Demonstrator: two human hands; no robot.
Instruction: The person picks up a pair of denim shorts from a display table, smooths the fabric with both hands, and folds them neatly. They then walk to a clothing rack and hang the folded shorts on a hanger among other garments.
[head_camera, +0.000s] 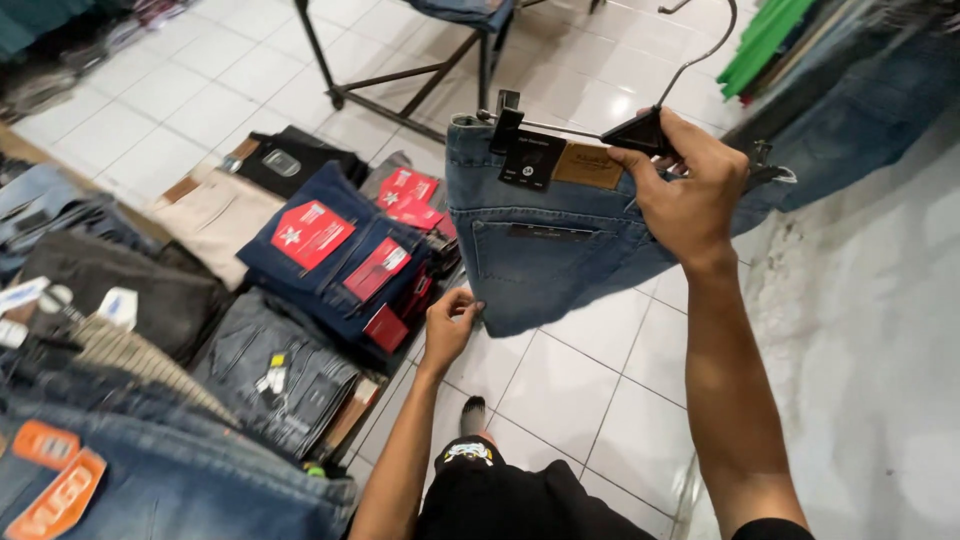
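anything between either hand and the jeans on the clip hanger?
Nothing visible. The right hand already grips the clip hanger at the waistband of the blue jeans. The left hand pinches the jeans' lower edge directly. The stacks of folded jeans sit to the left, clear of both hands.

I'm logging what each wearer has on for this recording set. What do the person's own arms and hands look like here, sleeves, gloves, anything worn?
Both arms are bare from the hands to above the elbow. The left hand and the right hand wear no gloves, and no rings, watch or bracelet show. A black sleeve edge appears at the top of the right arm. No sleeve shows on the left arm.
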